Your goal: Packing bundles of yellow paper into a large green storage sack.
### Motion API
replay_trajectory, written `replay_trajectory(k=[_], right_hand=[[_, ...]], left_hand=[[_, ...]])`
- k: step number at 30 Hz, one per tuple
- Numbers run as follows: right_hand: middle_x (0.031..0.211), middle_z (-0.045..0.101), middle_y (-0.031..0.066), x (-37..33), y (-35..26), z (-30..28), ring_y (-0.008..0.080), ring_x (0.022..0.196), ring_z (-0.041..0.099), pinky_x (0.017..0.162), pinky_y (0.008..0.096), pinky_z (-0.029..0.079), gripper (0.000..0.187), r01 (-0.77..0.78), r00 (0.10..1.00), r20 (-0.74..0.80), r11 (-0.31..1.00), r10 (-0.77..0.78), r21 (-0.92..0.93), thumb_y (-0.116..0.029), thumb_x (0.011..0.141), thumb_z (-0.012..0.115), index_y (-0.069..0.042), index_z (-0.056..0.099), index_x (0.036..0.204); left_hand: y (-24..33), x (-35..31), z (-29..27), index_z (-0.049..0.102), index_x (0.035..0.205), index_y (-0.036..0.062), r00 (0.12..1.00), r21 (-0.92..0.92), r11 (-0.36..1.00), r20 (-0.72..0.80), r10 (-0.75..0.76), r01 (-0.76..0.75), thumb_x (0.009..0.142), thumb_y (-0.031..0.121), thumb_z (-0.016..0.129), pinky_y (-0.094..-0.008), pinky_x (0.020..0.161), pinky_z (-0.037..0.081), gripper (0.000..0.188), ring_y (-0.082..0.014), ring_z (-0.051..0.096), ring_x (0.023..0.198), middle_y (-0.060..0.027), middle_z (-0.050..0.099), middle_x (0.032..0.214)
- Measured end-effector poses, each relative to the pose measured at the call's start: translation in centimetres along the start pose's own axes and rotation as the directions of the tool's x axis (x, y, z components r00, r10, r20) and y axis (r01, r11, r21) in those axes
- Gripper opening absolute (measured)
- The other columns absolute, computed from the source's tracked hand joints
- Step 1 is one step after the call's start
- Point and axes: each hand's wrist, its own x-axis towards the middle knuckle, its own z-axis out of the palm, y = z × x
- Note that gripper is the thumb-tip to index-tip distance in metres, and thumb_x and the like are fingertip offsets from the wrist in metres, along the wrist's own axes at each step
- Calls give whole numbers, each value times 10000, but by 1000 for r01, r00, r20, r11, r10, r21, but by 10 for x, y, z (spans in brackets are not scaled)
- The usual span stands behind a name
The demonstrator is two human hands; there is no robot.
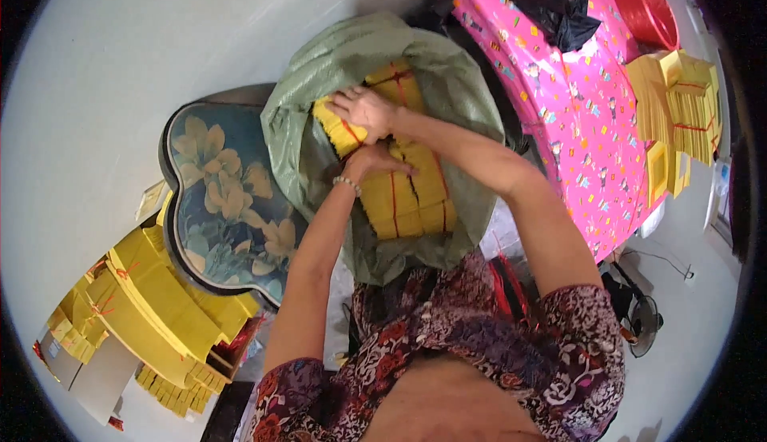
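Inside a green woven sack lie several bundles of yellow paper, bound with red string. At the sack's left side, my right hand is closed over the top of one tilted yellow paper bundle. Just below it, my left hand, with a beaded bracelet at the wrist, touches the bundles; its thumb stretches out to the right across them. The other fingers of that hand are mostly hidden by the bundle and my right hand.
A flower-patterned cushioned seat stands left of the sack. More yellow paper stacks lie at lower left. To the right is a pink patterned cover with a black plastic bag, a red basket and tied paper stacks.
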Motion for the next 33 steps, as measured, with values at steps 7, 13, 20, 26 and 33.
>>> replay_trajectory(k=[7,13,20,26,33], right_hand=[[1402,341,176,-12,2,-3,352,1285,323,1086,437,241,1075,0,997,-80,997,6,77,-335,441,812,-44,343,1364],[1448,286,77,-17,-2,-11,287,1314,284,1049,521,264,1023,-31,989,-139,990,50,139,-412,534,809,-207,320,1409],[1484,214,80,-26,4,-3,289,1357,215,1080,550,177,869,-129,989,-58,984,137,125,-485,692,694,-228,290,1417],[1463,265,131,-41,-55,23,306,1356,226,1080,516,175,563,-362,921,-143,932,362,25,-321,916,421,-90,284,1411],[1399,356,134,-39,-52,36,303,1319,288,1058,498,224,523,-352,905,-251,936,344,13,-313,870,470,-89,398,1337]], left_hand=[[8,-21,12,325,1363,-21,961,88,993,-259,93,-73,577,631,752,-360,1079,280,1106,-317,323,1313,-196,352,1411],[22,-61,42,451,1255,-41,763,110,986,-647,-22,122,656,517,753,-385,943,398,873,-308,491,1130,-183,512,1224],[29,-58,96,232,1372,-68,49,157,984,-987,153,88,828,337,648,-461,1058,214,796,-430,251,1286,-280,284,1367],[-12,-31,72,170,1387,-110,31,-83,991,-996,-87,105,967,284,352,-489,1071,199,604,-462,209,1307,-330,150,1435],[-17,-23,69,214,1408,-44,25,-102,982,-994,-107,156,974,315,349,-475,1024,269,579,-468,302,1245,-346,164,1422]])
